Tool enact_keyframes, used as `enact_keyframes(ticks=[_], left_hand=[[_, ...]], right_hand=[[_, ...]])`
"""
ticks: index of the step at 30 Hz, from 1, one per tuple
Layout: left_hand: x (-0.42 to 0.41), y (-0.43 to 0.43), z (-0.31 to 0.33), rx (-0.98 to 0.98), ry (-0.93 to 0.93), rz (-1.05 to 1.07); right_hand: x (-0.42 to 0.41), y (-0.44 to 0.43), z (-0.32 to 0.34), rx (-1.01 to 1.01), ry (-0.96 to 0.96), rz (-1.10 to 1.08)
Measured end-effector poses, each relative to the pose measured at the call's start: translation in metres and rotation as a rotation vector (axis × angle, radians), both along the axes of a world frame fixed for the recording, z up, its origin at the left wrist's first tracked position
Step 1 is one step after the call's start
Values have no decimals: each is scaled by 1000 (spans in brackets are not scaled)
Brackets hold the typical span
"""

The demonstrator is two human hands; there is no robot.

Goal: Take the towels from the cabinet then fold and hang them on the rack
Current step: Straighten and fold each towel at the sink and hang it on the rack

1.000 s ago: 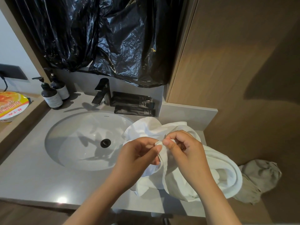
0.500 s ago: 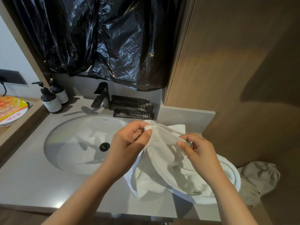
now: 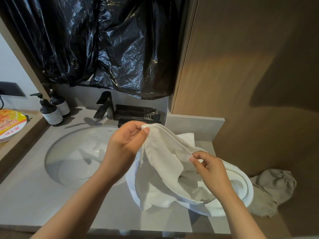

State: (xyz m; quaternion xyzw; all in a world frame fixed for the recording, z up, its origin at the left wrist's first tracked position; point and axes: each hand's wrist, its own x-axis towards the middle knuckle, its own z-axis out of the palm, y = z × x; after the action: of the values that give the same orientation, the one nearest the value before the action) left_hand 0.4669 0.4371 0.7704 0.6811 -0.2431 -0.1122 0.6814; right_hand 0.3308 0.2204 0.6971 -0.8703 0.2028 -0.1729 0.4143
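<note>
Spreading beneath both hands, a grey stone vanity counter (image 3: 31, 195) holds a white oval sink basin (image 3: 77, 152). Crinkled black plastic sheeting (image 3: 112, 49) hangs above it, and a brown wooden wall panel (image 3: 241, 66) stands to the right. The left hand (image 3: 126, 144), palm toward the camera, pinches a corner of the white terry towel (image 3: 164, 161) between thumb and forefinger, its other fingers loosely curled. The right hand (image 3: 210, 168) pinches the same edge lower down. Between the two pinches the edge slants from far-left to near-right. Below the fingers the rest of the towel sags onto the counter, right of the basin. A crumpled grey cloth (image 3: 272, 187) lies beyond the right fingers.
</note>
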Motion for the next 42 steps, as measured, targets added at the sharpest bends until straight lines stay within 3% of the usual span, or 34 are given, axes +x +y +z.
enact_keyframes(ticks=[5, 13, 18, 26, 31, 42], left_hand=[[7, -4, -2, -47, 15, 8], [28, -13, 8, 2, 55, 138], [45, -13, 15, 53, -34, 132], [55, -16, 22, 119, -125, 151], [67, -10, 45, 96, -186, 189], [129, -17, 150, 30, -383, 358]], right_hand=[[-7, 0, -7, 50, 2, 46], [-20, -32, -30, -107, 317, 92], [-31, -49, -43, -158, 445, 97], [-23, -63, -42, -321, 428, 88], [-13, -82, 5, -345, 343, 114], [55, -147, 205, -812, 135, -42]])
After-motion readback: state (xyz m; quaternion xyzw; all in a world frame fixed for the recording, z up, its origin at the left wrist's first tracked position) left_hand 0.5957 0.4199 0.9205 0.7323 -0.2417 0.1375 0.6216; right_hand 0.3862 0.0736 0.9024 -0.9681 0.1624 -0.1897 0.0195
